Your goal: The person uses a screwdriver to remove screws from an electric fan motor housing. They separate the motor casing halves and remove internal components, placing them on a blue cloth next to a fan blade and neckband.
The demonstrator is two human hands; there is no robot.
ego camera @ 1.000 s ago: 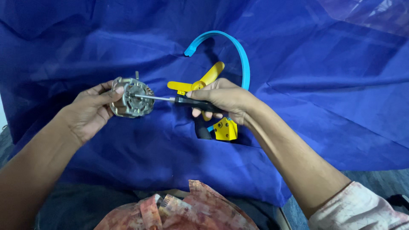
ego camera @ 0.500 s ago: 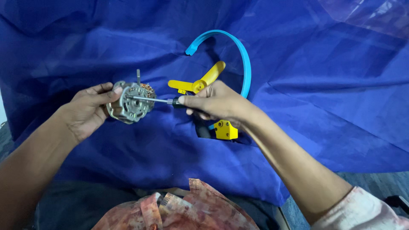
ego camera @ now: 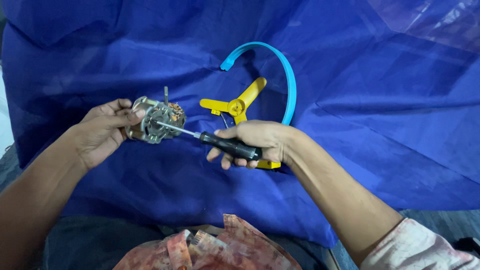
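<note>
Two bare hands meet over a blue cloth (ego camera: 350, 115) spread like a work surface, and the work between them looks to be midway rather than near its end. The left hand (ego camera: 102, 132) has its fingers curled around a small electric motor (ego camera: 156, 121), a round metal body with copper windings showing and a thin shaft standing up from its top; it is held off the cloth, tilted toward the other hand. The right hand (ego camera: 255, 142) is wrapped closed on the black ribbed handle of a screwdriver (ego camera: 210, 139), whose slim metal blade runs leftward and touches the motor's face, apparently seated at a screw, though the screw head itself is too small to make out. Judging from this, the motor is already free of whatever housed it, while its own casing is not yet opened; no loose screws can be seen on the cloth. Just behind the right hand lies a yellow three-bladed plastic part (ego camera: 235, 105), and around it arcs a light blue curved plastic strip (ego camera: 289, 80), both apart from the motor. Patterned reddish fabric (ego camera: 210, 247) shows at the lower edge
</note>
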